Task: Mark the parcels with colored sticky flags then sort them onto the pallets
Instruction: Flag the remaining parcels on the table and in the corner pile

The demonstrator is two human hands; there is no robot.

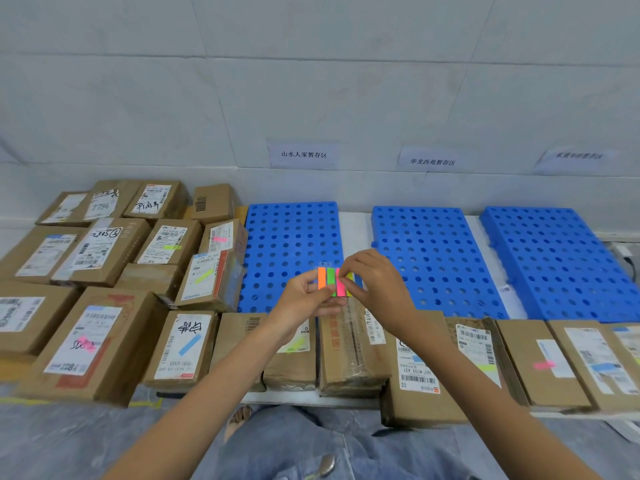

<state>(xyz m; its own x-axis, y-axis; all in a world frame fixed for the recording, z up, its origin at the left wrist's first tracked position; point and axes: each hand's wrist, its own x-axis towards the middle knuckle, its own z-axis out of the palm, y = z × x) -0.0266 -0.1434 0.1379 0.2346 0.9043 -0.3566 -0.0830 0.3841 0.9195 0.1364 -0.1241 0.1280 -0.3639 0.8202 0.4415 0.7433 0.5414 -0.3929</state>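
Flag pad (328, 279): orange, green, pink, yellow and blue strips side by side on a clear backing. Held in the air above the near edge of the left pallet (292, 244).

Left hand (304, 293): pinches the pad at its left and lower edge, thumb in front and fingers curled behind.

Right hand (375, 282): thumb and forefinger pressed together on the top of the strips, at the pink and yellow. Which strip is caught cannot be told.

Pallets: three, blue, perforated, in a row along the wall: left, middle (429, 258) and right (561, 261).

Parcels: brown cartons with printed labels. One packed group (114, 251) lies on the floor left of the left pallet. One row (540, 362) runs along the pallets' near edges, beneath the forearms. Several carry a flag: pink, blue, yellow or green.

Signs (304, 154): three paper sheets on the wall, one above each pallet.
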